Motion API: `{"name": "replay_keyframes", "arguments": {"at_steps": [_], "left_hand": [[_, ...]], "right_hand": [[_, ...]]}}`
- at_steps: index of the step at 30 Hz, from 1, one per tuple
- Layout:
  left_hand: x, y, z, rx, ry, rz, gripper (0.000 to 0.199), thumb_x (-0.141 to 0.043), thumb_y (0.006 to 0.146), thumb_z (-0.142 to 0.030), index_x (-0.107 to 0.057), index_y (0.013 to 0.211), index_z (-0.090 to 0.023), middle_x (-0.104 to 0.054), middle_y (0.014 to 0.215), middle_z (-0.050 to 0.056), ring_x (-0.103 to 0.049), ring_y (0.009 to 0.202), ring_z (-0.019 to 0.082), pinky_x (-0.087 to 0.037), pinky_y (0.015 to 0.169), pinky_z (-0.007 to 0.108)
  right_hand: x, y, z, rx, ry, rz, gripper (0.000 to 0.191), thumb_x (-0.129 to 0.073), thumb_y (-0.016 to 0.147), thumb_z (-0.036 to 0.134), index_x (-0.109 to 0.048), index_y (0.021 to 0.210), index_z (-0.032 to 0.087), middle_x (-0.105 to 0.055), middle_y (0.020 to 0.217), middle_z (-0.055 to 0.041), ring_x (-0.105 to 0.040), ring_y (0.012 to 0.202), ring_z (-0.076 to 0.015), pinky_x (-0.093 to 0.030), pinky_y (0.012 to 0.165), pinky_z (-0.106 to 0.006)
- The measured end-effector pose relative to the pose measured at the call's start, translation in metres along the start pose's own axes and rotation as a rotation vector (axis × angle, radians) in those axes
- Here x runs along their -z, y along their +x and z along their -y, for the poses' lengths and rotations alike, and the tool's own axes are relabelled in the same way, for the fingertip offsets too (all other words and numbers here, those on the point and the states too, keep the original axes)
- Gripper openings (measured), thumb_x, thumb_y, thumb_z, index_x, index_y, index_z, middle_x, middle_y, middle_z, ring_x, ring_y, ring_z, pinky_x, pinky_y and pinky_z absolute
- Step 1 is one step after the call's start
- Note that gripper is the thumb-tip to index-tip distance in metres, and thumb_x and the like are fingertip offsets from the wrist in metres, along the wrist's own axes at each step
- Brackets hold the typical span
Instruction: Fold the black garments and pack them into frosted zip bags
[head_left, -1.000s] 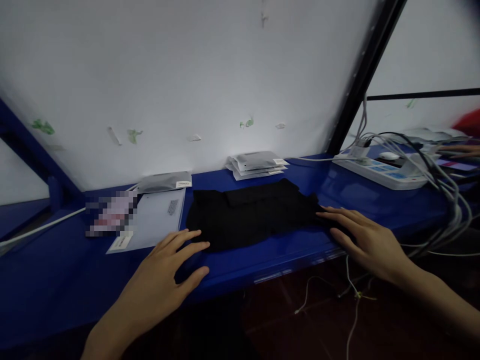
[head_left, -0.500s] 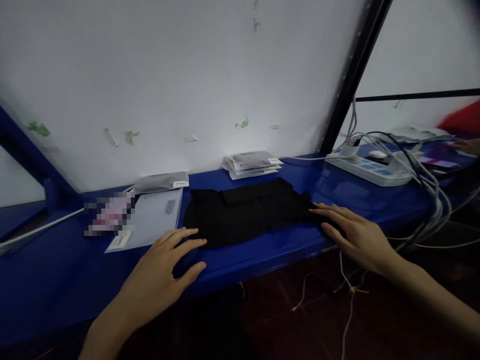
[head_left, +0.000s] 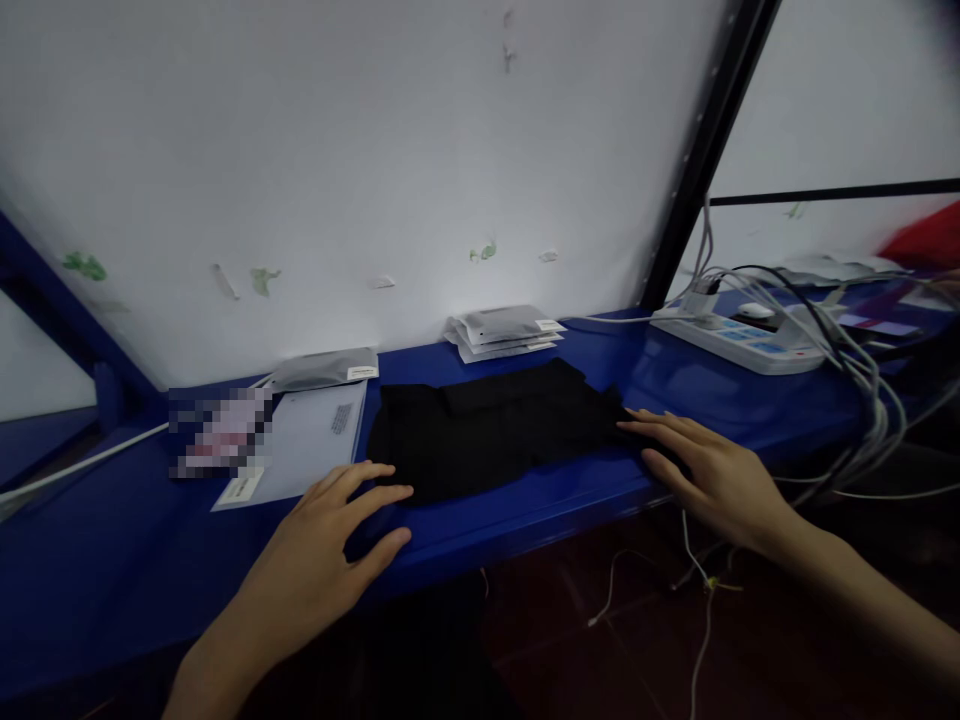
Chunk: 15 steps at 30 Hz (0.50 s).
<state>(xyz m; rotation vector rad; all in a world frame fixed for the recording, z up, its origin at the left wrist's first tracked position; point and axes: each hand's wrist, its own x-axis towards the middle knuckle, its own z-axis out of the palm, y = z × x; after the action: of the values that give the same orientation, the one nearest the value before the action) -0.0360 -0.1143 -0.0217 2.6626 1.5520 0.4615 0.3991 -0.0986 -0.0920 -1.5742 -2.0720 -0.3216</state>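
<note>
A folded black cloth (head_left: 495, 425), perhaps a garment, lies flat on the blue table (head_left: 465, 520) with one strip folded along its far side. My left hand (head_left: 330, 540) rests at the cloth's near left corner, fingers spread, the fingertips touching its edge. At the right end of the cloth is my right hand (head_left: 705, 470), its fingers stretched out and the tips on the narrow edge. Neither hand grips anything. To the left of the cloth lies a flat frosted plastic bag (head_left: 304, 440) with a white label.
Packed bags (head_left: 506, 330) are stacked against the white wall, and another filled bag (head_left: 326, 368) lies left of them. A blurred-out item (head_left: 225, 430) sits at the left. On the right stand a white power strip (head_left: 739, 335) and bundled cables (head_left: 862, 390). A red sleeve (head_left: 926, 240) shows beyond.
Both hands and the black cloth stay nearly where they were. The view has shifted very slightly. At the far right, the other person's hand has moved.
</note>
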Motion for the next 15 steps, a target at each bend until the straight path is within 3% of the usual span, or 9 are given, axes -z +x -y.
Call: {"name": "replay_keyframes", "arguments": {"at_steps": [5,9,15], "left_hand": [[0.0,-0.003,0.0,-0.026,0.015,-0.03,0.034,-0.052,0.094,-0.049,-0.06,0.126,-0.04,-0.054,0.137,-0.001,-0.053,0.124,0.027,-0.048,0.102,0.05],[-0.001,-0.01,0.003,-0.072,0.047,-0.115,0.032,-0.056,0.091,-0.049,-0.065,0.119,-0.035,-0.061,0.127,0.002,-0.056,0.119,0.028,-0.049,0.099,0.049],[0.006,-0.01,0.003,-0.149,0.026,-0.246,0.026,-0.058,0.091,-0.043,-0.065,0.113,-0.03,-0.066,0.115,0.002,-0.057,0.117,0.027,-0.043,0.105,0.048]], "right_hand": [[0.001,-0.001,0.0,-0.019,0.054,0.021,0.041,-0.04,0.097,0.042,-0.056,0.132,0.029,-0.054,0.143,-0.0034,-0.048,0.133,-0.0292,-0.04,0.11,-0.053],[0.014,0.003,0.004,-0.022,0.162,0.093,0.039,-0.04,0.097,0.045,-0.059,0.128,0.031,-0.054,0.143,-0.0026,-0.046,0.135,-0.0277,-0.038,0.112,-0.051],[0.037,0.024,0.012,-0.092,0.241,0.088,0.044,-0.04,0.096,0.048,-0.052,0.134,0.03,-0.06,0.134,-0.0064,-0.06,0.118,-0.0278,-0.049,0.099,-0.046]]}}
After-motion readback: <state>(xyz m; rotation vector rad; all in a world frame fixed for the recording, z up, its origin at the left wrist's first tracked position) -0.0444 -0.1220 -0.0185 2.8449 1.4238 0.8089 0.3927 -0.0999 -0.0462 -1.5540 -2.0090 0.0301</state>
